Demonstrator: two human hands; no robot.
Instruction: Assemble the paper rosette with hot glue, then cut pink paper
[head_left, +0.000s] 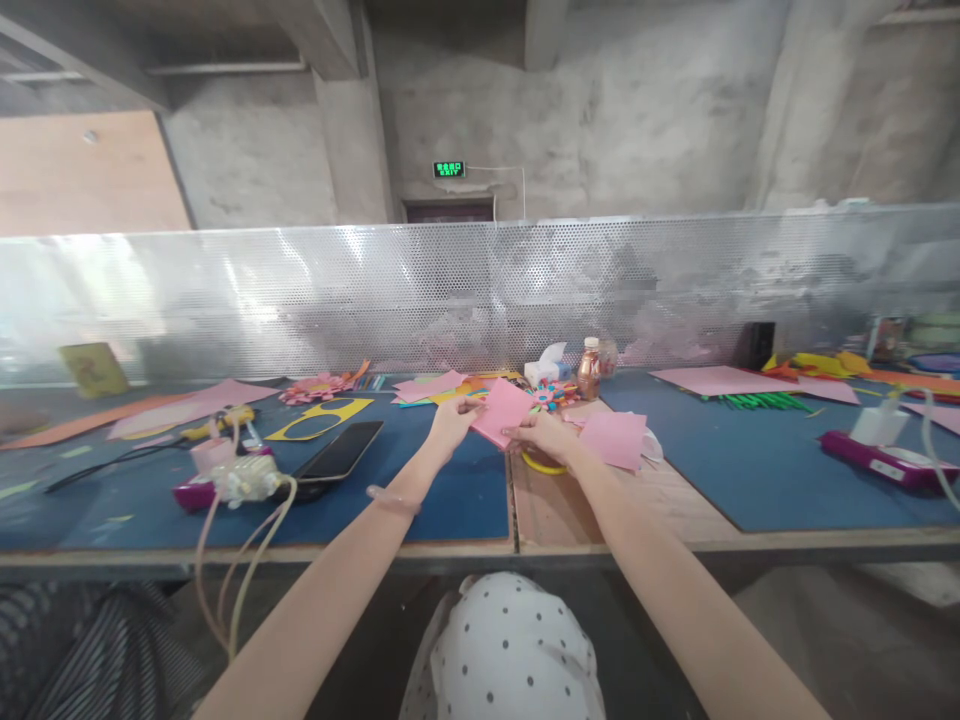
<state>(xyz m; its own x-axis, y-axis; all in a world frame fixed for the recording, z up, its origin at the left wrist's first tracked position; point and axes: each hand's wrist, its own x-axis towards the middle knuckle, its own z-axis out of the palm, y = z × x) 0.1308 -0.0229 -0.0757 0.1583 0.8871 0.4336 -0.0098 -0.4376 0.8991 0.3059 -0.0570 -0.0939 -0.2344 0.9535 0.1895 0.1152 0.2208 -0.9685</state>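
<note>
Both my arms reach forward over the workbench. My left hand (452, 417) pinches the upper left edge of a pink paper sheet (501, 411). My right hand (546, 433) grips the same sheet at its lower right edge. The sheet is held slightly above the blue mat (420, 490), tilted. A second pink sheet (613, 439) lies just right of my right hand, and a yellow tape ring (541, 464) peeks out beneath that hand.
A black phone (339, 451) and a glue gun with cables (238, 478) lie to the left. A yellow cut-out (321, 418), paper flowers (319, 387), a tissue box (546, 367) and a glitter bottle (589, 369) sit further back. A perforated metal screen (480, 290) backs the bench.
</note>
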